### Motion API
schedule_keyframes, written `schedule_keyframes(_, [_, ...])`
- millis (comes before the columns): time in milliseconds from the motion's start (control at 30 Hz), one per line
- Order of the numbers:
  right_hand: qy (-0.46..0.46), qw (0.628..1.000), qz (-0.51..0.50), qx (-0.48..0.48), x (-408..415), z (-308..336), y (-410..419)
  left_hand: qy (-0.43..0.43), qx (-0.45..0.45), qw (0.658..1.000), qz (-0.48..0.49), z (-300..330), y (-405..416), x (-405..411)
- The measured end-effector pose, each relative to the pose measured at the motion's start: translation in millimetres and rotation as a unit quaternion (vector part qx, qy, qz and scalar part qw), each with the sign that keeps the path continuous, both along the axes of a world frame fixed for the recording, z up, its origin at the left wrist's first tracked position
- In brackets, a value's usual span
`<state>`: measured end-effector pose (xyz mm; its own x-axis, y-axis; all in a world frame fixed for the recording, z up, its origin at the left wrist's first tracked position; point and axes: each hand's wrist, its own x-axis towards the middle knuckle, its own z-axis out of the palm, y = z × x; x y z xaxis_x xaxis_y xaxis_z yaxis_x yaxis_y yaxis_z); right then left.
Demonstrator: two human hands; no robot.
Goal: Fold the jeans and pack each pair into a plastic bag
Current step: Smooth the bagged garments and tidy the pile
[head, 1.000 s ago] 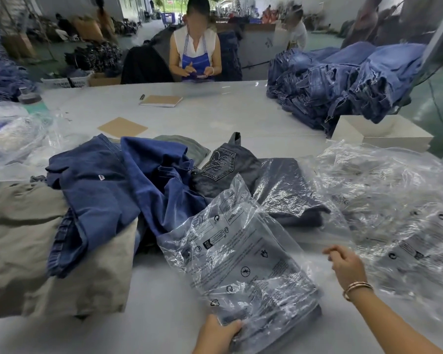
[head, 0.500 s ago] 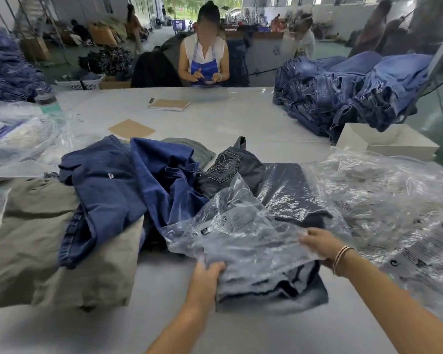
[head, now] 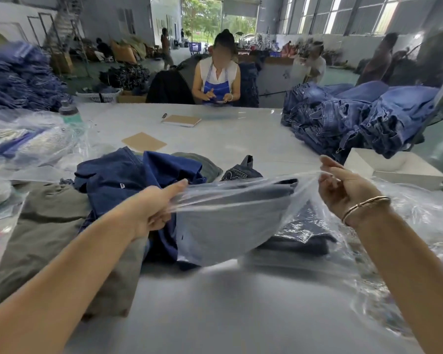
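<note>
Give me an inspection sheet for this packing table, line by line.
Surface: white table, crowded along the near edge.
Job's things: plastic bag held up, stretched between both hands; dark blue jeans heaped behind it; folded dark jeans below.
Clutter: olive trousers, cardboard sheet, notebook, white box, loose bags.
Grippers: left hand grips the bag's left edge; right hand pinches its right edge.
Cables: nothing seen.
Surroundings: seated person opposite; denim stack at right.
</note>
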<state>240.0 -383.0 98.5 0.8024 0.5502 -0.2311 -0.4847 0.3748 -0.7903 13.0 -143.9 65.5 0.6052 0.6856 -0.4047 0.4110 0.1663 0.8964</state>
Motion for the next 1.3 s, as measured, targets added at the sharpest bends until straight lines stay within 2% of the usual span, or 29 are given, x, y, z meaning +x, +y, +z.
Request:
schedule_keyframes(67, [-0.008, 0.999, -0.002, 0.045, 1.9, 8.7, 2.7, -0.138, -0.104, 0.985, 0.017, 18.0, 20.1, -7.3])
schedule_keyframes(100, [-0.012, 0.998, 0.010, 0.058, 0.7, 10.3, 3.7, -0.175, -0.146, 0.973, 0.023, 23.1, 26.3, -9.7])
schedule_keyframes(200, [-0.045, 0.993, 0.082, 0.070, 0.2, -1.8, 5.9, -0.190, -0.191, 0.962, 0.053, 13.6, 28.0, -10.8])
schedule_keyframes(233, [-0.075, 0.991, 0.101, 0.046, 1.9, -11.7, 5.8, -0.195, -0.205, 0.957, 0.069, 7.3, 27.2, -10.5])
schedule_keyframes(300, [-0.179, 0.978, 0.082, -0.067, 3.0, -31.0, 5.6, -0.207, -0.225, 0.947, 0.096, -2.7, 26.4, -12.3])
schedule_keyframes(400, [-0.348, 0.915, 0.010, -0.205, 9.6, -45.5, 8.3, -0.223, -0.205, 0.944, 0.131, -4.0, 32.7, -12.4])
schedule_keyframes(500, [-0.464, 0.849, -0.008, -0.253, 18.3, -39.2, 6.2, -0.239, -0.180, 0.942, 0.155, 1.6, 38.3, -9.9])
schedule_keyframes(567, [-0.493, 0.830, -0.024, -0.260, 21.9, -33.1, 4.2, -0.254, -0.156, 0.937, 0.180, 3.9, 39.3, -4.8])
schedule_keyframes(633, [-0.481, 0.842, -0.038, -0.241, 22.0, -31.1, 4.3, -0.277, -0.077, 0.929, 0.232, 3.1, 36.2, 3.2])
schedule_keyframes(700, [-0.469, 0.854, -0.035, -0.221, 18.5, -32.2, 6.2, -0.278, 0.075, 0.919, 0.269, 2.7, 23.3, 14.0])
schedule_keyframes(733, [-0.467, 0.859, -0.021, -0.211, 15.6, -33.0, 7.6, -0.276, 0.159, 0.915, 0.247, 3.8, 11.5, 21.2])
schedule_keyframes(833, [-0.473, 0.863, 0.039, -0.173, 4.1, -31.6, 10.4, -0.267, 0.355, 0.895, 0.046, 9.4, -33.5, 49.4])
schedule_keyframes(933, [-0.516, 0.837, 0.042, -0.177, -6.1, -28.3, 10.7, -0.253, 0.497, 0.821, -0.123, 15.6, -71.1, 79.9])
schedule_keyframes(1000, [-0.546, 0.817, 0.035, -0.179, -10.6, -27.0, 9.3, -0.240, 0.561, 0.772, -0.178, 16.7, -90.5, 96.5])
schedule_keyframes(1100, [-0.565, 0.804, 0.028, -0.182, -14.1, -25.7, 5.3, -0.221, 0.631, 0.722, -0.179, 20.7, -109.8, 112.3])
schedule_keyframes(1200, [-0.552, 0.812, 0.045, -0.188, -13.2, -22.8, -2.2, -0.225, 0.692, 0.667, -0.161, 26.7, -113.8, 121.9])
schedule_keyframes(1300, [-0.552, 0.812, 0.059, -0.179, -13.4, -20.5, -9.1, -0.239, 0.714, 0.633, -0.180, 25.7, -112.7, 124.4])
